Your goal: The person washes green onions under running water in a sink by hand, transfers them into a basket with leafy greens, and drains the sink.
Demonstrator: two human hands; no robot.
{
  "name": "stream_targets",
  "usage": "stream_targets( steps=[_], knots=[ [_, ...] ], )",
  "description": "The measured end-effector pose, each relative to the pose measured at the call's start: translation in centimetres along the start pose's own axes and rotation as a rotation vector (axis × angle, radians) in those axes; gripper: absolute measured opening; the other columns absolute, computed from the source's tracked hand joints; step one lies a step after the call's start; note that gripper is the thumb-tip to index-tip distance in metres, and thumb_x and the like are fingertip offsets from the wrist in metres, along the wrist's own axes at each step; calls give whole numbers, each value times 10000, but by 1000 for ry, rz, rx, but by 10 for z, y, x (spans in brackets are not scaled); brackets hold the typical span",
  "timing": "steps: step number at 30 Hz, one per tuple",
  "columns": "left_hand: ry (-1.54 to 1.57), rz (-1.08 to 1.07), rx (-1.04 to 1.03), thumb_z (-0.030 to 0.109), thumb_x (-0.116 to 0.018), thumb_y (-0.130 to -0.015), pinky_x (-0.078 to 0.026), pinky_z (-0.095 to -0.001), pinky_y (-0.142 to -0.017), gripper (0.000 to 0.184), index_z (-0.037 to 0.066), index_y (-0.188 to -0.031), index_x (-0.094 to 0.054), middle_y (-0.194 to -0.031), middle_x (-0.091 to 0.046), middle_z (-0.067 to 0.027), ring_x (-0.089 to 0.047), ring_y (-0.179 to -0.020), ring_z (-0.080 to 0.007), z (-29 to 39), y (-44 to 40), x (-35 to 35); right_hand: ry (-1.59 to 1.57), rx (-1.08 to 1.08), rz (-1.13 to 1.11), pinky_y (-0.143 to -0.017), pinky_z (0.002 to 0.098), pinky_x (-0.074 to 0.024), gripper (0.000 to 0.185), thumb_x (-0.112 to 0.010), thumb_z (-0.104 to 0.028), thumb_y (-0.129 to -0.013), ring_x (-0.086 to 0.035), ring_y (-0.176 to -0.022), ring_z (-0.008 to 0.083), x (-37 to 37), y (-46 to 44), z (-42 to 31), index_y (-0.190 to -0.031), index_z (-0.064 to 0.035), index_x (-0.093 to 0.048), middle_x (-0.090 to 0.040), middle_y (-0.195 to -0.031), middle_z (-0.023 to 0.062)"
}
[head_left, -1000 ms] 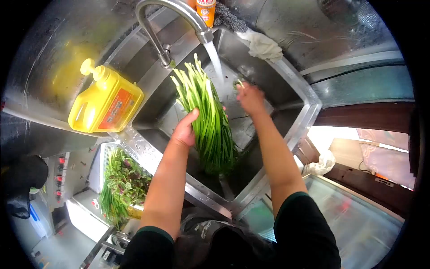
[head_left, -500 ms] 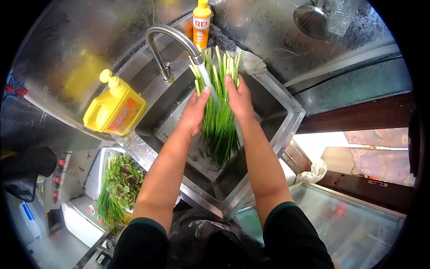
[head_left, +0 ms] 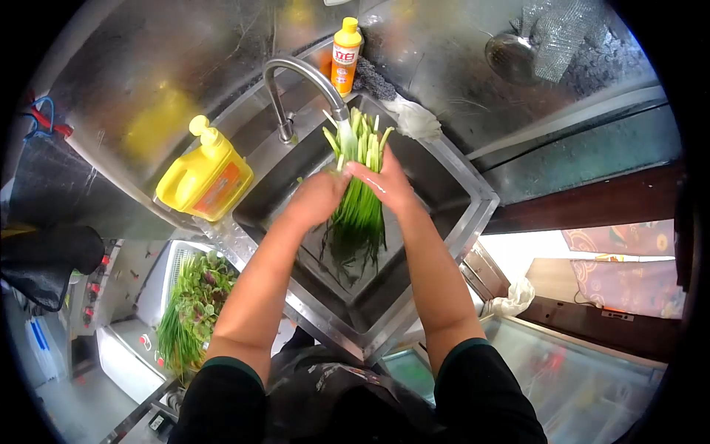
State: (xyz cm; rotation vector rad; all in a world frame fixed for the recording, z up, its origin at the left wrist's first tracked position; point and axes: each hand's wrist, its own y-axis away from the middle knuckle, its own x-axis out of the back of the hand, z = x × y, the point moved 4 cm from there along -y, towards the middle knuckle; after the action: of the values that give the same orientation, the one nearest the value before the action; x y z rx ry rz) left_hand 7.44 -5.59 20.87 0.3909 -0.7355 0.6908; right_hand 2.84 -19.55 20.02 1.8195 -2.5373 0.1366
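Note:
A bunch of long green stalks (head_left: 359, 214) hangs over the metal sink (head_left: 436, 174), its pale ends up under the running tap (head_left: 314, 74). Water falls on those pale ends. My right hand (head_left: 386, 181) is wrapped round the bunch from the right, its thumb across the front. On the left side, my left hand (head_left: 319, 196) is closed against the stalks, with its fingertips near my right thumb. What the left fingers pinch is too small and blurred to make out. The dark leafy ends hang down towards the sink floor.
Left of the sink stands a yellow pump jug (head_left: 205, 177). Behind the tap are a yellow-orange bottle (head_left: 345, 58) and a white cloth (head_left: 416, 118). Leafy vegetables (head_left: 194, 307) lie in a basket at the lower left. A glass-topped cabinet (head_left: 562, 370) is at the lower right.
My right hand came from the sink's right side to the bunch. Both hands then moved slightly lower, and my left hand closed in towards the right one. The view has shifted.

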Motion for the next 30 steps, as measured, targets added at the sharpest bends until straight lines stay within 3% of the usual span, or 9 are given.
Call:
stream_targets(
  steps=[6, 9, 12, 14, 16, 19, 25, 28, 30],
  knots=[
    [-642, 200, -207, 193, -427, -949, -494, -494, -837, 306, 40, -1021, -682, -912, -678, -212, -647, -877, -393, 17, -3, -8, -136, -110, -71, -1061, 342, -385, 788, -794, -209, -804, -533, -1181, 191, -8, 0, -9, -1431, -12, -360, -575, -1265, 106],
    [-621, -123, -136, 261, -435, -971, -493, -487, -851, 339, 28, -1025, -676, -937, -689, -211, -644, -925, -401, 46, -7, 10, -294, -236, 66, -897, 326, -468, 528, -754, -165, -820, -598, -995, 174, 1, -1, -3, -1268, -1, -527, -640, -1097, 78],
    [-174, -128, 120, 386, -452, -990, -491, -475, -877, 451, 0, -969, -684, -974, -696, -221, -636, -977, -419, 35, -6, 31, -224, -212, 100, -754, 306, -490, 374, -725, -172, -834, -607, -841, 156, 4, -2, -7, -1147, -5, -609, -654, -975, 52],
    [74, -177, 43, 485, -467, -980, -495, -455, -899, 527, 15, -1130, -652, -1036, -671, -280, -647, -1003, -405, 2, -14, 50, -147, -172, 61, -763, 303, -495, 349, -716, -176, -839, -608, -832, 155, 9, -4, 1, -1130, -10, -615, -653, -967, 46],
    [356, 218, 136, 488, -497, -976, -480, -409, -898, 565, 5, -1251, -600, -1194, -629, -217, -652, -983, -338, -9, -20, 67, 79, -85, 14, -852, 355, -503, 515, -749, -266, -787, -649, -951, 235, 3, -2, 11, -1202, -18, -571, -677, -1059, 115],
    [908, 430, -127, 367, -566, -964, -503, -421, -873, 424, 34, -1225, -593, -1173, -634, -178, -648, -1024, -293, -14, -59, 32, 463, -168, -94, -954, 431, -477, 764, -777, -383, -712, -621, -1115, 388, -18, 2, 16, -1330, -40, -486, -653, -1169, 230],
    [152, 470, -309, 248, -586, -952, -529, -378, -809, 328, 41, -1206, -601, -975, -638, -144, -660, -874, -251, 31, -62, 18, 578, -214, -2, -938, 446, -484, 712, -751, -375, -728, -610, -1105, 413, -14, -2, 17, -1309, -48, -502, -649, -1154, 258],
    [430, 510, -104, 278, -582, -956, -539, -408, -740, 314, 55, -1173, -619, -791, -612, -120, -636, -704, -251, 19, -84, 15, 514, -158, 89, -930, 442, -488, 645, -752, -332, -721, -620, -1087, 402, -19, -2, 18, -1264, -52, -545, -657, -1135, 246],
    [1044, 179, 68, 341, -539, -986, -538, -439, -779, 381, 62, -1241, -583, -778, -643, -82, -652, -744, -256, -3, -100, 19, 481, -167, 74, -923, 426, -492, 608, -750, -300, -722, -637, -1057, 378, -18, -3, 12, -1241, -47, -561, -666, -1109, 228]
  ],
)
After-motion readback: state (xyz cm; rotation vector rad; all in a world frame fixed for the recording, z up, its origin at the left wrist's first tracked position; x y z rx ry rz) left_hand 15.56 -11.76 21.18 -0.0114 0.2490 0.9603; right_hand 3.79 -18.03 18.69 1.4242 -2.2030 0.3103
